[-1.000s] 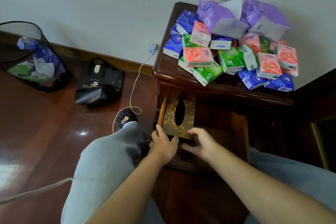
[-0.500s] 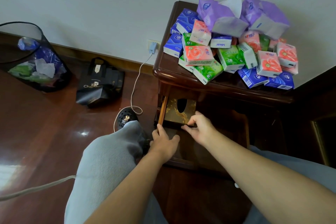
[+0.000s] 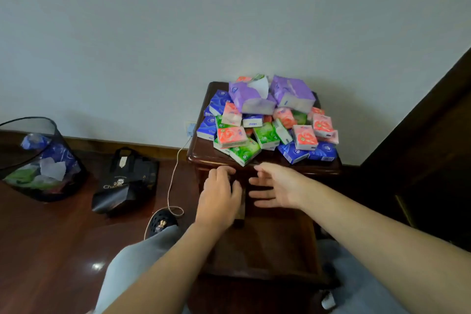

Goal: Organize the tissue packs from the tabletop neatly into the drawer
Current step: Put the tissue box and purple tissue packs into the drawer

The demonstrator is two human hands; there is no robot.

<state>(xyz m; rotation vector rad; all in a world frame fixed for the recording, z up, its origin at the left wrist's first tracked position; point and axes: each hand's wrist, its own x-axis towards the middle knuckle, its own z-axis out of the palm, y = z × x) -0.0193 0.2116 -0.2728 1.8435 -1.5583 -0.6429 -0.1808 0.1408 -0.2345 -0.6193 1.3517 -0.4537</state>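
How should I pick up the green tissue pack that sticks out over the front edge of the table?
Pinch the green pack across its two long sides near the corner that overhangs the table, coming from the front and slightly above. That corner juts free toward you and nothing covers it, while a pink pack lies on its back part. Slide it out forward, probably gently, so the pile stays put.

drawer point(image 3: 275, 245) open, tissue packs point(image 3: 267, 125) crowd tabletop point(image 3: 204, 153)
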